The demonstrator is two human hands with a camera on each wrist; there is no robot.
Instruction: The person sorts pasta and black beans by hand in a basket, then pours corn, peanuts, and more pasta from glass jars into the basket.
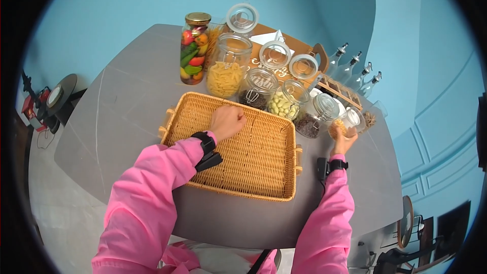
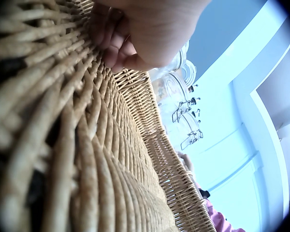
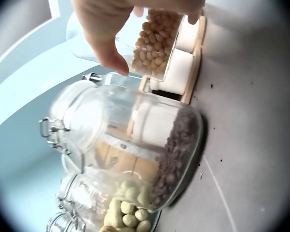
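My left hand rests inside the wicker basket, near its back left part. In the left wrist view its fingers are loosely curled against the weave, with nothing seen in them. At the right end of the row of jars, my right hand grips a small clear container of yellow kernels. In the right wrist view the right hand has thumb and fingers around this container; a clip-top jar of dark pieces stands beside it.
Behind the basket stand a tall jar of colourful vegetables, a pasta jar and a jar of pale green pieces. Stoppered bottles and a wooden rack are at the back right. The grey table's edge is near my body.
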